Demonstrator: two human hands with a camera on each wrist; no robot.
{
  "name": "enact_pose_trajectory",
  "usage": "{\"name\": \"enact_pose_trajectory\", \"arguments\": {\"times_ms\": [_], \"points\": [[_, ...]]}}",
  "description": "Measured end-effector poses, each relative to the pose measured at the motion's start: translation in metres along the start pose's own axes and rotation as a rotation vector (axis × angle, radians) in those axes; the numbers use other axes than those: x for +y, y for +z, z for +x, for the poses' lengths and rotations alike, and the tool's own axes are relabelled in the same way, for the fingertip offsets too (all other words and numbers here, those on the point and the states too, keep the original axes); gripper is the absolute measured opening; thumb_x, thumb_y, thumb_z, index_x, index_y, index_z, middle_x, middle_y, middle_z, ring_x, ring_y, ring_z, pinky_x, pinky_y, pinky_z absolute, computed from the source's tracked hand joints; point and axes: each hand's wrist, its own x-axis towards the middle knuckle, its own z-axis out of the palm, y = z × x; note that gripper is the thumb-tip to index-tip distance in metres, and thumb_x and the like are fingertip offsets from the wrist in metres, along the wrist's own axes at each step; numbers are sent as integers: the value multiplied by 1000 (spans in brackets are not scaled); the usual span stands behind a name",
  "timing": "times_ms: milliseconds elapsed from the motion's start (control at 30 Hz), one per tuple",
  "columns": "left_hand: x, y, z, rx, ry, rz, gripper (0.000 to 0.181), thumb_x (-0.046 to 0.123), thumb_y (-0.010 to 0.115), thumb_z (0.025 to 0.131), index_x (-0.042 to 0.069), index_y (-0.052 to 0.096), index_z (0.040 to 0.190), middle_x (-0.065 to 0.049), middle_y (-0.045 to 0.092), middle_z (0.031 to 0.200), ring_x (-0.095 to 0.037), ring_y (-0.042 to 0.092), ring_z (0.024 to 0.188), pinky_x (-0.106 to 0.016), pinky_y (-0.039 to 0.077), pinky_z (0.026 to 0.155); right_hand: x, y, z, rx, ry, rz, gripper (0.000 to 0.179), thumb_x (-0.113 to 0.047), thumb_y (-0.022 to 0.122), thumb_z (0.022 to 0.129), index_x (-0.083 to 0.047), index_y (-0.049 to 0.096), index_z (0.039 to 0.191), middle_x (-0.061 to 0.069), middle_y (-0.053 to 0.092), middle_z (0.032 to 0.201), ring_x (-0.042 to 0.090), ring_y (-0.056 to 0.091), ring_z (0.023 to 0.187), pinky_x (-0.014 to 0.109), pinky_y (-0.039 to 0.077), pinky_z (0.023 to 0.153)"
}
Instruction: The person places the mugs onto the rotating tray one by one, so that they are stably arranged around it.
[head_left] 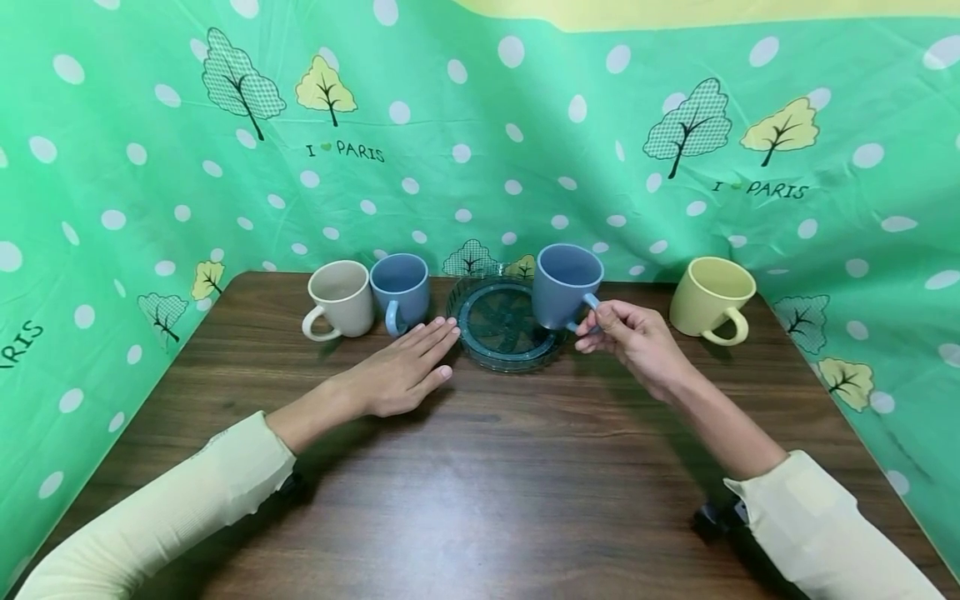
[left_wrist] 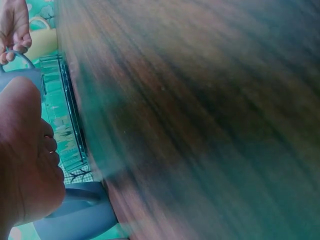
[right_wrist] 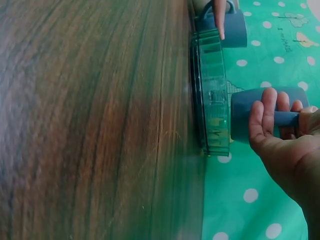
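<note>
My right hand grips the handle of a blue-grey mug, held upright. The mug is just above the right side of a round, clear green glass dish. From the right wrist view, the mug's base is at the height of the dish's rim or slightly higher. My left hand is stretched out flat with straight fingers, its fingertips at the dish's left rim; whether they touch it I cannot tell. Behind that hand stands a second blue mug, its handle partly hidden by the fingers.
A beige mug stands to the left, beside the second blue mug. Towards the right back corner is a yellow mug. All rest near the back edge of the dark wooden table, against a green dotted cloth.
</note>
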Motion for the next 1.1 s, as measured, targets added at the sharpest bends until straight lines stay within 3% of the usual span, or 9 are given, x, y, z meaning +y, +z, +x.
{"name": "enact_pose_trajectory", "arguments": {"times_ms": [267,867,1100], "points": [[0,0,1,-2,-2,-2,68,41,35,125,3,21,179,-17,14,190,-34,10,179,-54,14,147,2,9,2,-35,20,-34,31,-25,55,120,0,71,109,1,80,102,13,82,92,28,70,92],[0,-2,1,-3,0,11,68,40,36,124,3,22,179,-17,15,190,-34,11,179,-54,15,147,7,24,6,-84,115,-182,35,-21,48,123,10,64,114,3,75,103,14,83,96,30,69,93],[0,-3,1,-19,-14,7,68,41,35,124,4,22,179,-16,15,190,-33,11,179,-54,15,147,12,29,7,-117,116,-192,36,-19,49,123,13,63,115,5,75,104,15,82,96,31,69,94]]}}
